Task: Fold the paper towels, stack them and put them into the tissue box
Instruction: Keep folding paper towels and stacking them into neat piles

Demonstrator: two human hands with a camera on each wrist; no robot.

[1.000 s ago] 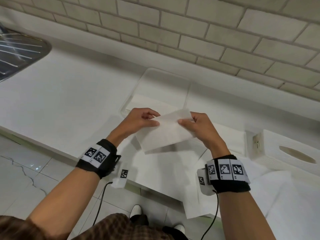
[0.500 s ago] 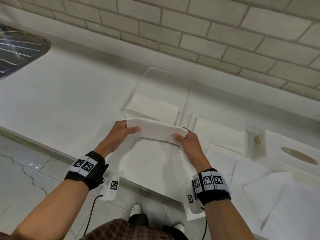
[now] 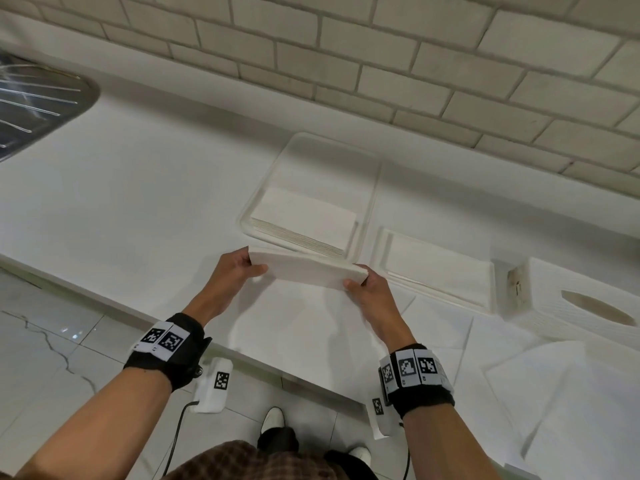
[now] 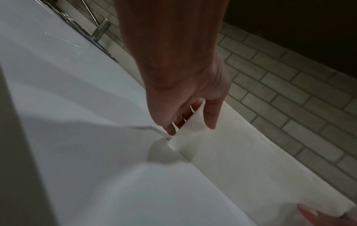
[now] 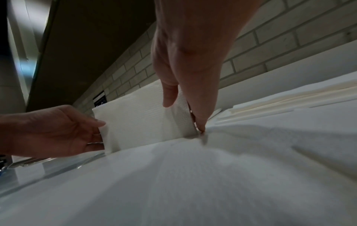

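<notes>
Above the near part of the white counter, a folded paper towel is held level between both hands. The left hand pinches its left end, thumb on top and fingers underneath; the right hand pinches its right end in the same way, with the thumb laid on the upper face. In both wrist views the towel's embossed texture is seen, and its lower folded edge is seen close to, perhaps touching, a flat unfolded sheet spread on the counter below; contact cannot be told for certain.

Just behind the held towel, a stack of folded towels lies in the near part of a clear tray. To the right of the tray, a second pile of folded towels rests on the counter. Farther right stands the white tissue box, its oval slot facing up. More unfolded sheets lie at the right near edge of the counter.

At far left, a metal draining surface is set into the counter. A pale brick wall runs behind. Black wristbands with printed markers are worn on both wrists. Below the counter edge, a tiled floor and white shoes are visible.
</notes>
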